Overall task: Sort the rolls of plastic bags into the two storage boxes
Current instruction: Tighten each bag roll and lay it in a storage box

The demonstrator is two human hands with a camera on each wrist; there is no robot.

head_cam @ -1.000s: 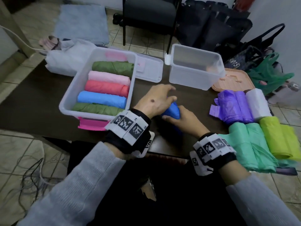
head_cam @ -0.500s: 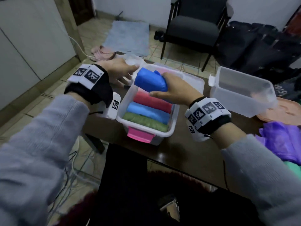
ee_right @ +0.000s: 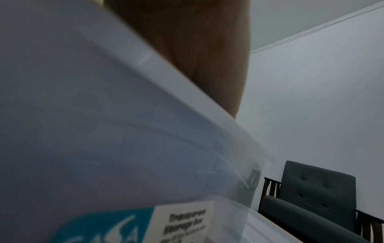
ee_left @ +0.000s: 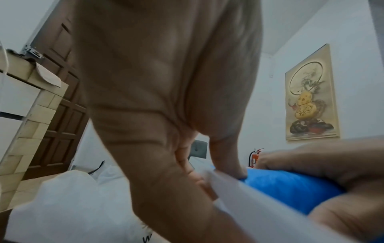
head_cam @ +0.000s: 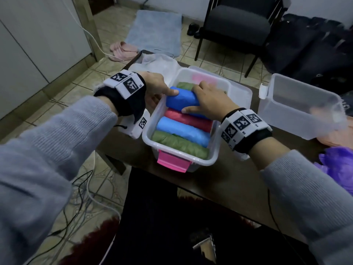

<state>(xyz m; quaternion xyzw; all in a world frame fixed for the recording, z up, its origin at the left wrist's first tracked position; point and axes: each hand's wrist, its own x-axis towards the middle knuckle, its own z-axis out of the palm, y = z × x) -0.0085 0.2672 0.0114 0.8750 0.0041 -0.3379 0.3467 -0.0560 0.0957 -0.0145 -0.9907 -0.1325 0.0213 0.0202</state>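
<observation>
The left storage box (head_cam: 150,121), clear with a pink latch (head_cam: 172,163), holds a green roll (head_cam: 179,145), a light blue roll (head_cam: 183,131), a red roll (head_cam: 191,119) and a second green roll (head_cam: 184,86) at the back. A dark blue roll (head_cam: 179,101) lies across the top of them. My right hand (head_cam: 208,100) grips its right end. My left hand (head_cam: 154,87) straddles the box's left wall, thumb on the roll's left end (ee_left: 290,189) and fingers outside. The right storage box (head_cam: 298,115) has no rolls in it. The right wrist view shows only the box wall (ee_right: 104,131).
Purple rolls (head_cam: 340,163) lie at the right edge of the dark table. A clear lid (head_cam: 242,92) lies behind the left box, and a white bag (head_cam: 158,64) at the far left corner. A black chair (head_cam: 236,23) stands beyond. Cables trail on the floor.
My right hand carried the dark blue roll from the table up and over into the left box. The left hand moved to the box's left wall, and its thumb now touches the roll.
</observation>
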